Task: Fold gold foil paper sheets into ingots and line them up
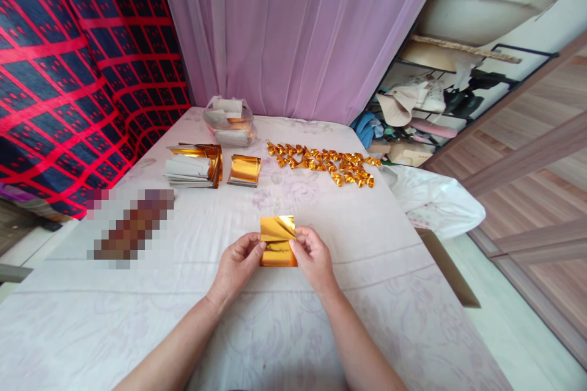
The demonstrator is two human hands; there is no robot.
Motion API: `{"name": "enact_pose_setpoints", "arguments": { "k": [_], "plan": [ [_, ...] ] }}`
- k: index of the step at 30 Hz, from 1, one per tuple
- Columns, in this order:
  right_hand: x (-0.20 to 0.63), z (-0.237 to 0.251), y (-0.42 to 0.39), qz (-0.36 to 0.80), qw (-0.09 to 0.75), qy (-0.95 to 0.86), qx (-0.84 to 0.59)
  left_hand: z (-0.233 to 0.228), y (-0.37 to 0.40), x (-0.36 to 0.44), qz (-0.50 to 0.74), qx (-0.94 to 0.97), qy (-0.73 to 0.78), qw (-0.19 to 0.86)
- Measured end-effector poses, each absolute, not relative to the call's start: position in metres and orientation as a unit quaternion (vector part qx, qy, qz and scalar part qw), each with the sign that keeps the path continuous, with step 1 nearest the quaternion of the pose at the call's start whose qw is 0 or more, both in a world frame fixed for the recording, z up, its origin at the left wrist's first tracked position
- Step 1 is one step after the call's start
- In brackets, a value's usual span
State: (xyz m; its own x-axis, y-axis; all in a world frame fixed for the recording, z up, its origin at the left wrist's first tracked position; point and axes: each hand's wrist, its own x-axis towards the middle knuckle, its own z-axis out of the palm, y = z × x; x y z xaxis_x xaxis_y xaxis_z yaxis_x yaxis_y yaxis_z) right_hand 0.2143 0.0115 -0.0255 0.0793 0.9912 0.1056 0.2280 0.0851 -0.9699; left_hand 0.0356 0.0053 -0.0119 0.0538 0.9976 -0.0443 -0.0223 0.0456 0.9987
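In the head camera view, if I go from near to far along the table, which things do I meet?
left hand and right hand holding a gold foil sheet → gold foil stacks → row of folded gold pieces → clear bag of paper → purple curtain

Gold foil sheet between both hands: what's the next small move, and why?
Probably fold the gold foil sheet over along its crease. The left hand and right hand pinch its side edges, it is still nearly flat, and the folded gold pieces lie finished beyond.
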Motion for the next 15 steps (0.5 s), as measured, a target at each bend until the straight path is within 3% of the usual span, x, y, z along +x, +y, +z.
{"name": "enact_pose_setpoints", "arguments": {
  "k": [15],
  "plan": [
    [0.215, -0.025, 0.011, 0.350, 0.477, -0.579, -0.561, -0.022, 0.012, 0.030, 0.465, 0.505, 0.521, 0.508]
  ]
}}
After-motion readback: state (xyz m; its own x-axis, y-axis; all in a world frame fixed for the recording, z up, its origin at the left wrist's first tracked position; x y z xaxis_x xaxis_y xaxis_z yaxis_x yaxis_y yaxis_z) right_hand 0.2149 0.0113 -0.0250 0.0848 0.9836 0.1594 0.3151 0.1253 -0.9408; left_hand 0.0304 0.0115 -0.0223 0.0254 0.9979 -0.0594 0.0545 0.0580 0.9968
